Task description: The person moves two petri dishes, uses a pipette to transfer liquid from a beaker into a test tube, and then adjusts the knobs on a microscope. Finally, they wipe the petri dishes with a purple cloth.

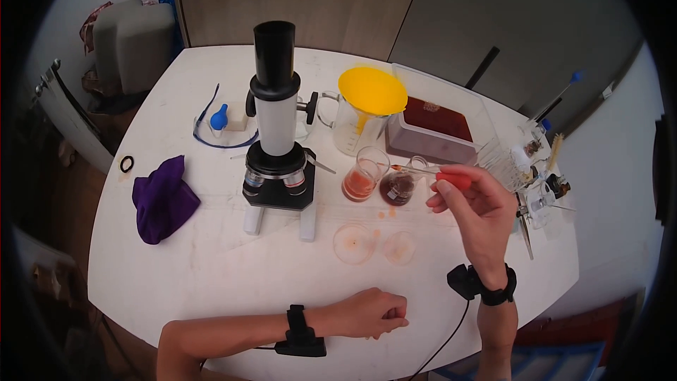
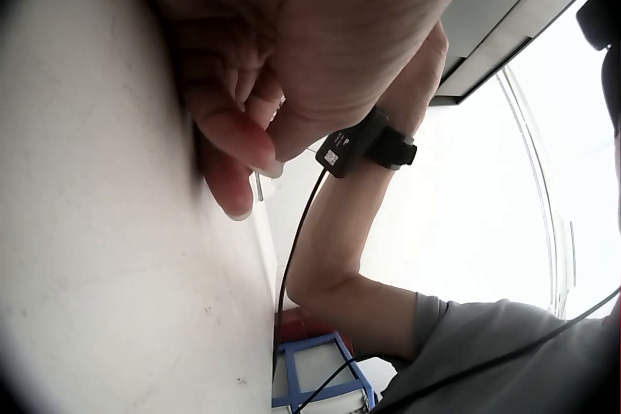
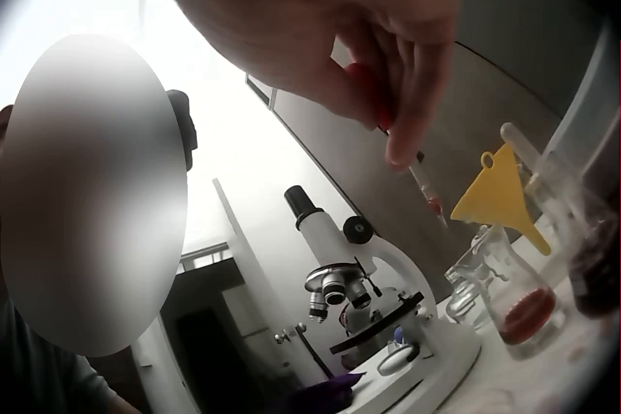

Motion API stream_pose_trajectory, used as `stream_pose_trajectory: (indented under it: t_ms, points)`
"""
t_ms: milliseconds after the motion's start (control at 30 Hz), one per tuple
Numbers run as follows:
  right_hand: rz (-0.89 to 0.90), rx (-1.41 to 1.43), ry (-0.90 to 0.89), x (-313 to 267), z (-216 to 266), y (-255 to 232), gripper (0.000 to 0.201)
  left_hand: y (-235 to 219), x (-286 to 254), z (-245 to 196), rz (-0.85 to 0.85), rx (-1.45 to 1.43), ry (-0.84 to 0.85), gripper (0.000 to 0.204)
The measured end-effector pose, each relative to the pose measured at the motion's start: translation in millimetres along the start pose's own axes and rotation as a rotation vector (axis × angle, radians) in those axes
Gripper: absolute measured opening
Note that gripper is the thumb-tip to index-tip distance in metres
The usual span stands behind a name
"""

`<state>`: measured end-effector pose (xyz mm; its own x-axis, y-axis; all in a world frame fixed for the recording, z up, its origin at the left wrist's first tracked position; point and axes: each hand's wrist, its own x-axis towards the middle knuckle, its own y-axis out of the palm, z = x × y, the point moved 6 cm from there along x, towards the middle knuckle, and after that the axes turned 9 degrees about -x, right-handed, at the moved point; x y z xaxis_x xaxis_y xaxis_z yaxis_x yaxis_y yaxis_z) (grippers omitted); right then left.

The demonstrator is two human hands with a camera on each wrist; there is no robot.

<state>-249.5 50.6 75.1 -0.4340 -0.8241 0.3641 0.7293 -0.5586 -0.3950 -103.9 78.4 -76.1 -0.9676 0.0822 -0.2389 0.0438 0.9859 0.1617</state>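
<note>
My right hand (image 1: 483,208) pinches the red rubber bulb (image 1: 455,180) of a glass dropper (image 3: 424,184). The dropper lies nearly level in the head view, its tip pointing left, with reddish liquid near the tip. That tip overlaps the mouth of a conical flask (image 1: 360,185) holding pink-red liquid. Beside it stands a flask of dark red liquid (image 1: 397,189), partly behind the dropper. Two shallow clear dishes (image 1: 352,243) lie in front, with pale reddish traces. My left hand (image 1: 370,314) rests on the table near the front, fingers loosely curled, holding nothing.
A black-and-white microscope (image 1: 276,123) stands left of the flasks. Behind them are a measuring jug (image 1: 348,134) with a yellow funnel (image 1: 372,90) and a clear tub of dark red liquid (image 1: 434,120). Glassware (image 1: 502,162) crowds the right side. A purple cloth (image 1: 166,201) lies left.
</note>
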Motion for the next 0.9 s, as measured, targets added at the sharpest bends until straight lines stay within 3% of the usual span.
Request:
stream_pose_trajectory:
  t_ms: [200, 300, 333, 500, 567, 600, 767, 833, 900]
  points:
    - [0.164, -0.407, -0.232, 30.0, -21.5, 54.2, 0.024, 1.0, 1.2, 4.5, -0.028, -0.06, 0.06, 0.028]
    - [0.206, -0.392, -0.136, 21.9, -24.5, 54.9, 0.026, 0.2, -1.2, -1.7, 0.0, -0.007, 0.02, 0.023]
    - [0.227, -0.373, -0.047, 16.2, -23.2, 50.2, 0.028, -0.7, -0.9, -1.2, -0.005, -0.014, 0.015, 0.023]
    - [0.232, -0.4, -0.005, -21.6, -38.2, 6.0, 0.03, 0.0, -0.2, 0.8, -0.008, -0.008, -0.015, 0.022]
    - [0.286, -0.468, -0.169, -31.4, -49.0, -4.3, 0.032, 1.6, 0.3, 3.4, -0.008, 0.014, -0.012, 0.021]
    - [0.377, -0.486, -0.17, -36.2, -61.4, -6.3, 0.041, 1.2, 1.0, 2.3, -0.011, 0.019, -0.017, 0.021]
    - [0.507, -0.453, -0.325, -47.1, -71.0, 3.9, 0.069, 0.2, -3.8, -2.3, -0.059, -0.001, -0.045, 0.025]
    - [0.538, -0.411, -0.336, -48.2, -73.5, 7.1, 0.077, -4.4, -12.0, -15.5, -0.139, 0.294, 0.157, 0.018]
    - [0.575, -0.393, -0.33, -53.9, -75.7, 10.5, 0.083, -24.4, -36.9, -43.0, -0.341, 0.328, 0.159, 0.019]
